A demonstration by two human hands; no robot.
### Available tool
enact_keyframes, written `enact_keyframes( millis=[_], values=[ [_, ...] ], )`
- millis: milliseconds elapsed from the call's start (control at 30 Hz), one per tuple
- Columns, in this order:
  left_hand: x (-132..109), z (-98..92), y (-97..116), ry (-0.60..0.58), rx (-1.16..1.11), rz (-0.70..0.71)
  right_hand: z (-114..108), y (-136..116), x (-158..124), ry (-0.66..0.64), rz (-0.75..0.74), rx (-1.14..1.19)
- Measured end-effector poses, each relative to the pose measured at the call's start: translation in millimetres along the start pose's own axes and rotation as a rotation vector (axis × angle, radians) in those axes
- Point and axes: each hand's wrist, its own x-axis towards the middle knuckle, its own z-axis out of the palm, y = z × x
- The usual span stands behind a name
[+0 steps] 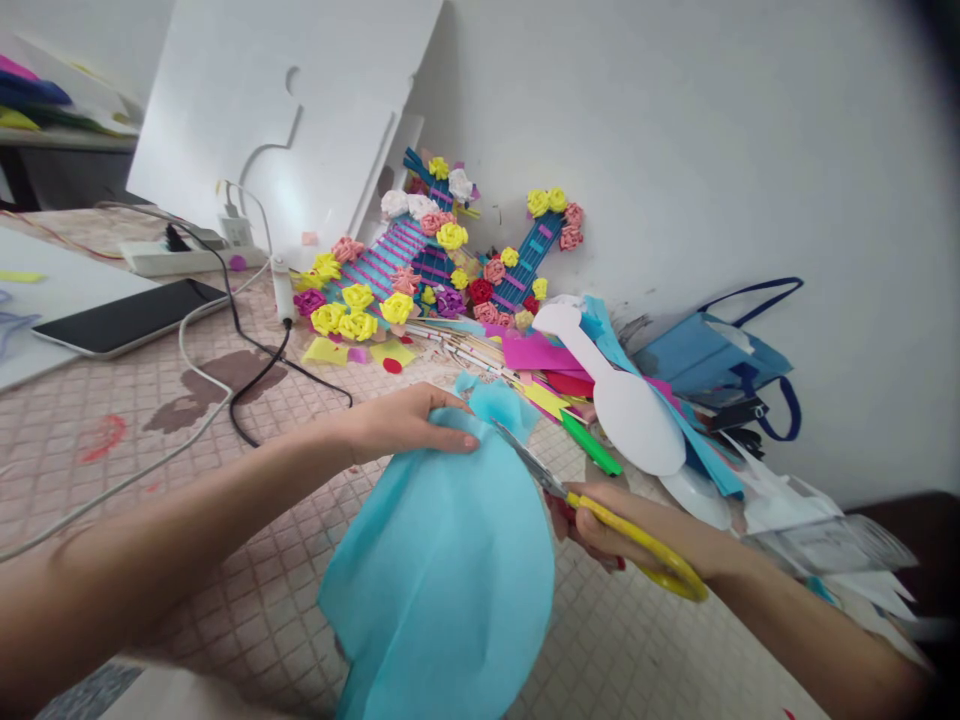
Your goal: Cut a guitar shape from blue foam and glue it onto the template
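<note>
Turquoise paper sheet (442, 580), yellow-handled scissors (600, 515), pink checked tablecloth (247, 590)

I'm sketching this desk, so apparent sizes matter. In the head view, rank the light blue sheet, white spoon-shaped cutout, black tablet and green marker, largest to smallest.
1. light blue sheet, nearest the camera.
2. black tablet and white spoon-shaped cutout: too alike to rank.
3. green marker.

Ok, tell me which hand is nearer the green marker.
Right. The right hand, holding yellow scissors, sits just on the near side of the green marker; the left hand holds the blue paper farther off to its left.
</note>
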Motion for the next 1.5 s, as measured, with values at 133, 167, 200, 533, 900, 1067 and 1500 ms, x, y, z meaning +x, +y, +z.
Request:
enact_keyframes(
  millis=[133, 167, 200, 533, 900, 1067, 1500],
  values=[
    [1, -1.0, -3, 0.027, 0.064, 0.021, 0, 4, 2, 0.011, 0.025, -0.027],
    [1, -1.3, -3, 0.027, 0.076, 0.023, -1, 5, 3, 0.009, 0.028, -0.031],
    [1, -1.5, -3, 0.025, 0.088, 0.027, -1, 6, 3, 0.010, 0.034, -0.034],
    [2, 0.4, -3, 0.053, 0.179, 0.089, -6, -15, 3, -0.003, 0.084, -0.071],
    [1, 0.1, -2, 0.077, 0.249, 0.092, -7, -11, 4, -0.012, 0.088, -0.059],
    [0, 0.3, -1, 0.029, 0.156, 0.061, -11, -12, 4, -0.031, 0.061, -0.062],
    [1, -0.8, 0, 0.009, 0.065, -0.017, -13, -8, 6, -0.055, 0.042, -0.044]
  ],
)
